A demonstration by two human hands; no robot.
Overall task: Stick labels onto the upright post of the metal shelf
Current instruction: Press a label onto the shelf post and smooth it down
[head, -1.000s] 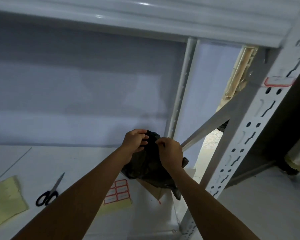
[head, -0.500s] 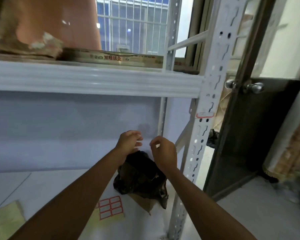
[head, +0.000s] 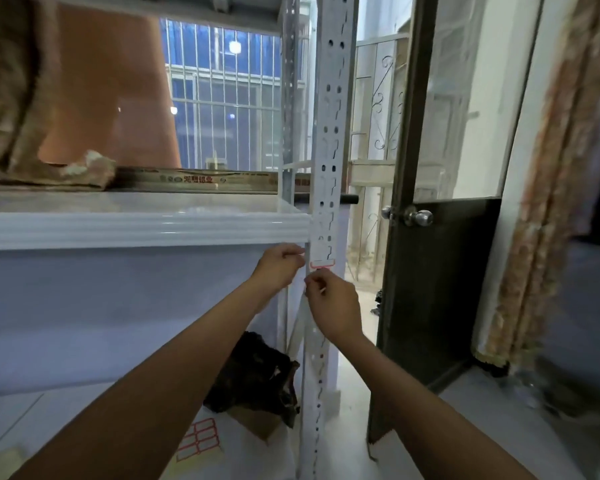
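Observation:
The white perforated upright post (head: 328, 140) runs from top to bottom in the middle of the view. One red-bordered label (head: 323, 263) is stuck on it just below the upper shelf beam. My left hand (head: 278, 268) is at the post's left edge beside that label, fingertips pinched together. My right hand (head: 331, 306) is just below it, in front of the post, fingertips also pinched. Between the two pinches runs a thin pale strip, seemingly a label (head: 305, 268), too small to see clearly. A sheet of red-bordered labels (head: 200, 439) lies on the lower shelf.
A crumpled black bag (head: 253, 375) sits on cardboard by the post's foot. The white shelf beam (head: 136, 230) crosses on the left, with brown items and a flat box above it. A dark door (head: 437, 278) with a round knob stands open to the right, next to a curtain.
Both hands left the black bag and rose to the post below the stuck label. The view tilted up, so the scissors and yellow paper dropped out of sight.

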